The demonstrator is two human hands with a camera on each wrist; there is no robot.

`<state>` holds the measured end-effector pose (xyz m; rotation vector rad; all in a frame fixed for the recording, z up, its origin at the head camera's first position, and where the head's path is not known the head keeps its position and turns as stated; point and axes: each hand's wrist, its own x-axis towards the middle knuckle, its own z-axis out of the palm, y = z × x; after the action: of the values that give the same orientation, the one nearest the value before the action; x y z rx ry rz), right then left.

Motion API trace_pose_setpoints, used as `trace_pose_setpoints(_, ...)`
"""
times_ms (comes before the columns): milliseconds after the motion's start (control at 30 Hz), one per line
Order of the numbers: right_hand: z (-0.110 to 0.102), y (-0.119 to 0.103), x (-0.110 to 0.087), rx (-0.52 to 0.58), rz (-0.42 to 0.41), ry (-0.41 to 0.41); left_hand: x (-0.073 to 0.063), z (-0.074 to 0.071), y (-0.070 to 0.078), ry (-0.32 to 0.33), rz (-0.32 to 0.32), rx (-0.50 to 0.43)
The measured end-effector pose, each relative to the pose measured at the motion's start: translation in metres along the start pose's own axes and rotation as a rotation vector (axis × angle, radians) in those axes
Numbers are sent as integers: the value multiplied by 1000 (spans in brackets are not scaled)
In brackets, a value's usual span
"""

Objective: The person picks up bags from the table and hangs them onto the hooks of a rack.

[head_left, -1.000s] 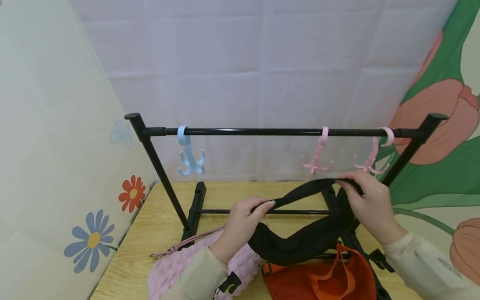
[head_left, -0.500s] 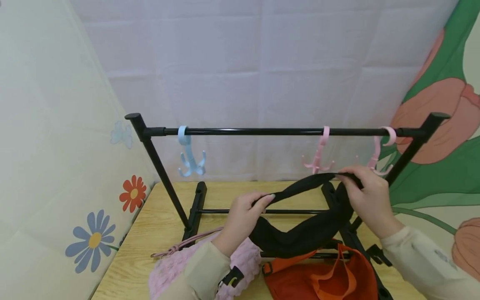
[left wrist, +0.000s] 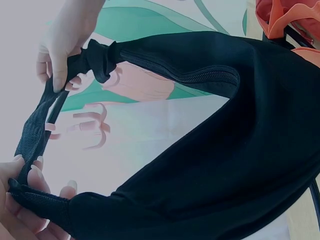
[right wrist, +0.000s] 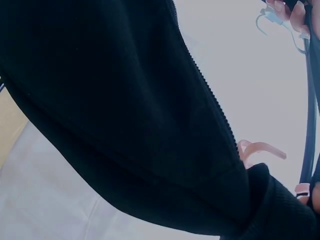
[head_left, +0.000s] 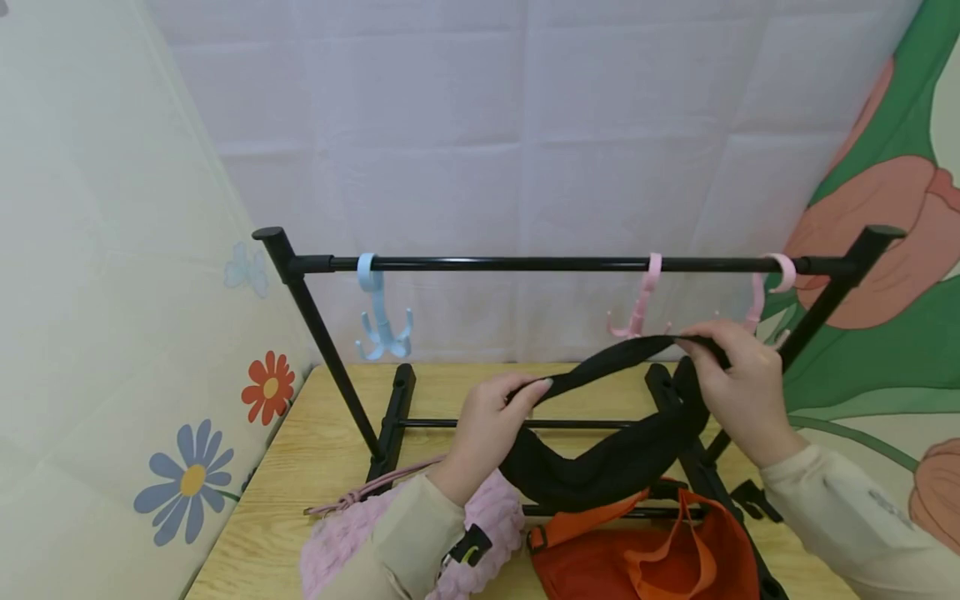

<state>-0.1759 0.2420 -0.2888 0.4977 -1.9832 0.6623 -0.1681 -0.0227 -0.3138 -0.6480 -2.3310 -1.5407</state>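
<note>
A black shoulder bag with a zip, plain in the left wrist view, hangs from its strap between both hands. My left hand pinches the strap near its left end, thumb on top. The right hand grips the strap's other end, just below the pink hooks. In the right wrist view the bag body fills much of the picture. One pink hook and a second pink hook, partly hidden behind the right hand, hang on the rack's top bar.
A light blue hook hangs at the bar's left. On the wooden table lie a pink quilted bag and an orange bag, under the hands. The rack's slanted leg stands at the left, a white cloth behind.
Both hands have risen slightly with the black shoulder bag, the right one now covering more of the rightmost pink hook. The grip on the strap looks the same.
</note>
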Motion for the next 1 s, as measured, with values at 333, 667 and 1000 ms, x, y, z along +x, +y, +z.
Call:
trace_pose_setpoints(333, -2, -2, 6, 16, 26, 13, 2, 0, 3, 52, 45, 34)
trace_pose_setpoints(667, 0, 0, 11, 2, 28, 23, 5, 2, 7, 110, 95, 74)
trace_pose_setpoints(1000, 5, 5, 15, -10, 44, 31, 9, 3, 10, 141, 130, 104)
